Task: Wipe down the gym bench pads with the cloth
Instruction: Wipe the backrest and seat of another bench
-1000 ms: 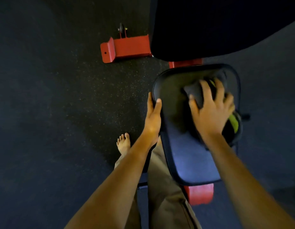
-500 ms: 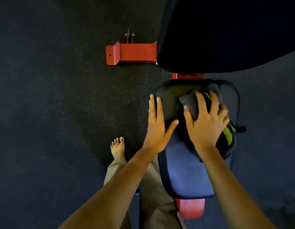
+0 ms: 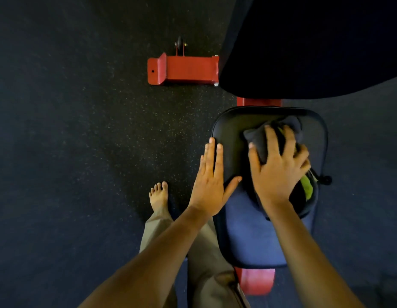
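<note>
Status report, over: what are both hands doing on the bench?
Right hand presses cloth on seat pad. Left hand flat at pad's edge. Nothing blocking.

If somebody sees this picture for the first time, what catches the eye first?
The right hand, spread over a dark cloth and pressing it on the far half of the seat pad, right of centre. Beside it the left hand lies flat at the pad's left edge. The bright red frame foot stands out on the dark floor, up and left.
</note>
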Available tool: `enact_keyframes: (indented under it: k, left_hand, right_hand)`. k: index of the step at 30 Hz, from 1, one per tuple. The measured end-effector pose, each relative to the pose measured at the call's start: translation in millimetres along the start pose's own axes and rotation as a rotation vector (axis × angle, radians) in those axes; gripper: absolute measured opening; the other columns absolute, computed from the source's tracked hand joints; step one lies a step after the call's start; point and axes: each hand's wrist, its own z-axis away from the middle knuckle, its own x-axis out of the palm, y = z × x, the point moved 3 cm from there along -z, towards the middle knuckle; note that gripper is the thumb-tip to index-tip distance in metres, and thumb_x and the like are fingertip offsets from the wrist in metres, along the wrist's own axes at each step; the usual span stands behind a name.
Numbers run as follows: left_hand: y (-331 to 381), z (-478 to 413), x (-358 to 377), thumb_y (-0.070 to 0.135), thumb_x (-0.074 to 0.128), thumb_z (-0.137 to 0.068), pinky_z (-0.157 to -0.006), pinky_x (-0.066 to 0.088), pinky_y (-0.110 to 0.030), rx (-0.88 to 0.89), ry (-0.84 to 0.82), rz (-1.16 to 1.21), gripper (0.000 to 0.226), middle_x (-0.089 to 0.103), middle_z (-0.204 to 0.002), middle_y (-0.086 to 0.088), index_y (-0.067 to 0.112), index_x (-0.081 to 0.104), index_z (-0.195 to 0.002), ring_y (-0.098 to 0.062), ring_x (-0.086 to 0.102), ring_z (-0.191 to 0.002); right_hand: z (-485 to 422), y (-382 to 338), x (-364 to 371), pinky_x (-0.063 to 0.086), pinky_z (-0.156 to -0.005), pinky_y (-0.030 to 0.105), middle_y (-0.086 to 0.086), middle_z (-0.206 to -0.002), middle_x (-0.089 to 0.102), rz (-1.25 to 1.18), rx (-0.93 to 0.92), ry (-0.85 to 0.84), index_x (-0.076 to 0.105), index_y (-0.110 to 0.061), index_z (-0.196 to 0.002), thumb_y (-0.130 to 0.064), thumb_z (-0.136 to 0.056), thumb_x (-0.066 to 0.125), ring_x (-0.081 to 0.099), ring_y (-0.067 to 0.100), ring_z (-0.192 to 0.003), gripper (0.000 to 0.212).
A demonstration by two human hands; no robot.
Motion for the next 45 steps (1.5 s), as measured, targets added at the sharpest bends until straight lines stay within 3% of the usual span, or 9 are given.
enact_keyframes:
  k: [5,13,17,19,25,32,36,42,45]
  left_hand:
    - [0.7,0.0,0.8,0.059,0.027,-0.095,-0.117,-0.007,-0.024,-0.017,0.013,0.013,0.080,-0.007,-0.155,-0.012,0.010,-0.011,-0.146,-0.018,-0.011,-0.144]
    - [11.1,-5.9,-8.8,0.047,0.040,-0.094,-0.118,-0.007,-0.028,0.036,0.038,-0.115,0.079,0.000,-0.157,-0.012,0.005,0.002,-0.148,-0.020,-0.007,-0.145]
    - [32.0,-20.0,-2.9,0.029,0.042,-0.091,-0.118,-0.002,-0.030,0.151,0.076,-0.098,0.066,0.013,-0.153,-0.014,0.004,0.015,-0.146,-0.022,0.005,-0.144]
    - [37.3,-24.2,-2.3,0.027,0.043,-0.092,-0.118,-0.002,-0.029,0.151,0.082,-0.091,0.063,0.015,-0.153,-0.014,0.004,0.019,-0.146,-0.021,0.006,-0.144]
    - [78.9,-39.6,21.1,0.028,0.040,-0.094,-0.116,0.001,-0.032,0.326,-0.036,-0.244,0.058,0.026,-0.153,-0.017,0.001,0.028,-0.144,-0.022,0.013,-0.142]
    - [107.7,-49.9,49.9,0.033,0.036,-0.093,-0.117,0.008,-0.038,0.338,-0.099,-0.429,0.059,0.030,-0.151,-0.016,0.002,0.034,-0.142,-0.026,0.021,-0.140]
    - [104.7,-48.9,55.8,0.034,0.033,-0.093,-0.115,0.007,-0.039,0.325,-0.111,-0.514,0.059,0.029,-0.152,-0.017,0.002,0.032,-0.143,-0.026,0.018,-0.141]
    - [107.4,-47.7,56.4,0.036,0.032,-0.096,-0.116,0.006,-0.039,0.314,-0.086,-0.548,0.058,0.028,-0.152,-0.016,0.003,0.030,-0.144,-0.027,0.020,-0.142]
    - [110.1,-49.7,54.5,0.036,0.033,-0.096,-0.116,0.006,-0.038,0.305,-0.094,-0.548,0.058,0.028,-0.152,-0.016,0.004,0.029,-0.144,-0.027,0.019,-0.142]
  right_hand:
    - [-17.7,-28.8,6.0,0.044,-0.082,0.052,0.009,-0.139,0.050,0.015,-0.549,-0.055,0.051,-0.030,-0.132,-0.050,-0.091,0.045,0.041,0.041,-0.111,0.046]
    - [-35.7,46.7,0.8,0.040,-0.080,0.056,0.020,-0.139,0.048,-0.002,0.368,0.010,0.053,-0.021,-0.135,-0.052,-0.094,0.042,0.050,0.052,-0.106,0.053]
    - [-15.7,11.5,0.4,0.042,-0.083,0.058,0.013,-0.140,0.050,-0.017,-0.228,-0.069,0.053,-0.028,-0.133,-0.050,-0.088,0.044,0.050,0.050,-0.108,0.051]
    - [-27.6,21.1,2.6,0.044,-0.079,0.053,0.010,-0.140,0.052,-0.030,-0.381,-0.085,0.055,-0.030,-0.132,-0.050,-0.087,0.046,0.052,0.047,-0.105,0.051]
    - [-53.3,106.6,-0.4,0.040,-0.085,0.058,0.013,-0.150,0.037,-0.164,0.300,-0.159,0.042,-0.025,-0.144,-0.053,-0.092,0.043,0.045,0.049,-0.113,0.059]
    - [39.5,121.5,-11.4,0.047,-0.080,0.059,0.013,-0.148,0.038,-0.228,0.239,-0.246,0.038,-0.029,-0.139,-0.054,-0.090,0.040,0.053,0.047,-0.108,0.056]
    - [-8.3,123.0,-3.0,0.045,-0.084,0.059,0.011,-0.149,0.037,-0.317,0.319,-0.253,0.041,-0.027,-0.140,-0.060,-0.088,0.032,0.053,0.046,-0.110,0.062]
    - [-109.9,114.7,11.4,0.040,-0.094,0.057,0.007,-0.149,0.034,-0.296,-0.001,-0.407,0.038,-0.030,-0.144,-0.056,-0.091,0.048,0.043,0.043,-0.120,0.060]
    - [-102.2,128.1,13.5,0.046,-0.089,0.057,0.008,-0.143,0.041,-0.473,0.078,-0.341,0.042,-0.027,-0.142,-0.065,-0.084,0.043,0.049,0.043,-0.115,0.070]
